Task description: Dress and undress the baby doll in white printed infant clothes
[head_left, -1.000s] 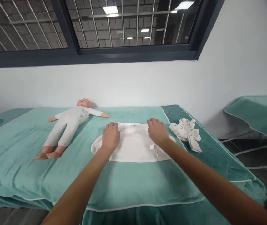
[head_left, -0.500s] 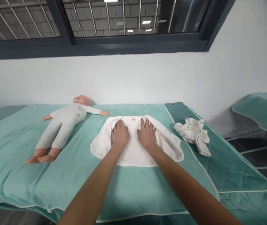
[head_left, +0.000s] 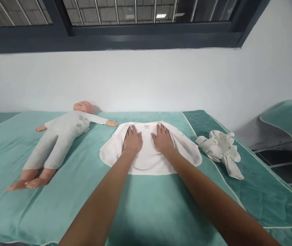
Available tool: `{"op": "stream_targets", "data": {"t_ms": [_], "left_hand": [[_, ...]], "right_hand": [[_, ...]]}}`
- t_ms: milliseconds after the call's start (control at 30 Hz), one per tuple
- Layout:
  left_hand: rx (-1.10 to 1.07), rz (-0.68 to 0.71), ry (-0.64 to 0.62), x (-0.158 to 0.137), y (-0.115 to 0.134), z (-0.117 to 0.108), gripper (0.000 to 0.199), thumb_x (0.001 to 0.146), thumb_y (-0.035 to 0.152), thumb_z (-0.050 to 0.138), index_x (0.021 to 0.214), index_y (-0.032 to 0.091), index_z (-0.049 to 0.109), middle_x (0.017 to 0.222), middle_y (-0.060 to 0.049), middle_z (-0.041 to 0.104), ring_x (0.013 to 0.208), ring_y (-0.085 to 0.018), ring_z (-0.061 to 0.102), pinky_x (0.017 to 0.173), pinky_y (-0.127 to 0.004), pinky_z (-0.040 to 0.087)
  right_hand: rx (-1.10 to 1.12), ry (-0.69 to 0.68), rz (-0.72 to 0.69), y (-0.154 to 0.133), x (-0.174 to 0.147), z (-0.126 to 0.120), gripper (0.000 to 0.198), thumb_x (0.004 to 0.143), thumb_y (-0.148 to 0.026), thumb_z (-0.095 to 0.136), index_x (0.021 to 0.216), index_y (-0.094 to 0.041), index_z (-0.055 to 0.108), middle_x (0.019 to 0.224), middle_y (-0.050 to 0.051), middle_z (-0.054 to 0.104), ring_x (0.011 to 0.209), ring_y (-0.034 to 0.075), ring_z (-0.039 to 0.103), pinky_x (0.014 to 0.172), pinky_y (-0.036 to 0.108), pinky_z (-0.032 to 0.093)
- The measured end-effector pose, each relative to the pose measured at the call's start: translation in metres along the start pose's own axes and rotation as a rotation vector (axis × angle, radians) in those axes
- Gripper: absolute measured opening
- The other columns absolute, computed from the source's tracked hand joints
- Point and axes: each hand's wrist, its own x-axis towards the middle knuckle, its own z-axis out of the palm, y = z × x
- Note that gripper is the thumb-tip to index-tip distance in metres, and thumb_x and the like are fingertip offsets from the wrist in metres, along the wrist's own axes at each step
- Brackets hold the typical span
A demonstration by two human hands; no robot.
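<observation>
A white baby garment (head_left: 147, 157) lies spread on the green bed cover, its sides opened out and a small printed label near its top edge. My left hand (head_left: 132, 139) rests flat on its left half, fingers stretched toward the top edge. On the right half lies my right hand (head_left: 163, 139), also flat with fingers apart. Neither hand grips the cloth. To the left, a baby doll (head_left: 61, 133) in a white body suit lies on its back, one arm reaching toward the garment. A crumpled white printed garment (head_left: 221, 148) sits on the right.
The green cover (head_left: 66, 212) spreads over the bed, with a darker quilted part (head_left: 269, 194) at the right. Behind it rises a white wall (head_left: 146, 82) below a dark-framed, barred window (head_left: 151, 37). Another green-covered surface (head_left: 289, 119) stands at the far right.
The camera view has tilted down and come closer. My hands have shifted slightly toward the garment's top edge, and its right flap now lies flatter.
</observation>
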Motion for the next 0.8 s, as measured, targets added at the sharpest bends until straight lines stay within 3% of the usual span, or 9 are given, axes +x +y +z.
{"op": "stream_targets", "data": {"t_ms": [167,267,433,533,800], "left_hand": [[-0.038,-0.019,-0.113,0.009,0.000,0.002,0.067,0.099,0.042,0.021,0.154,0.003,0.021,0.161,-0.020,0.023,0.150,-0.029,0.023,0.121,-0.040,0.024],[-0.048,-0.036,-0.123,0.009,0.001,0.003,0.066,0.099,0.041,0.021,0.153,0.002,0.024,0.160,-0.020,0.025,0.148,-0.031,0.027,0.119,-0.041,0.030],[-0.047,-0.012,0.031,0.002,0.002,0.001,0.067,0.099,0.043,0.020,0.156,0.009,0.015,0.162,-0.017,0.022,0.147,-0.031,0.028,0.118,-0.043,0.031],[-0.040,-0.001,0.054,0.004,0.002,0.001,0.066,0.099,0.043,0.020,0.156,0.009,0.017,0.162,-0.019,0.022,0.148,-0.031,0.027,0.118,-0.043,0.030],[-0.100,-0.031,-0.084,0.024,-0.001,0.005,0.064,0.099,0.041,0.021,0.153,0.007,0.024,0.162,-0.018,0.023,0.149,-0.029,0.026,0.119,-0.040,0.030]], "right_hand": [[0.031,-0.081,0.024,0.008,0.010,0.009,0.066,0.101,-0.042,0.024,0.152,0.000,0.026,0.160,0.019,0.028,0.148,0.027,0.025,0.120,0.036,0.020],[0.038,-0.092,0.031,0.007,0.010,0.010,0.065,0.101,-0.041,0.024,0.152,-0.001,0.028,0.158,0.019,0.031,0.148,0.026,0.026,0.120,0.036,0.021],[0.071,0.046,0.009,0.003,0.003,0.004,0.065,0.100,-0.039,0.027,0.154,-0.003,0.022,0.161,0.018,0.024,0.149,0.027,0.023,0.120,0.037,0.022],[0.132,0.125,-0.013,0.002,0.001,0.003,0.065,0.100,-0.037,0.028,0.156,-0.006,0.018,0.162,0.017,0.021,0.149,0.026,0.022,0.120,0.038,0.023],[0.167,-0.015,0.066,0.002,0.009,0.009,0.066,0.100,-0.043,0.027,0.155,-0.007,0.021,0.162,0.017,0.021,0.148,0.029,0.023,0.119,0.039,0.024]]}}
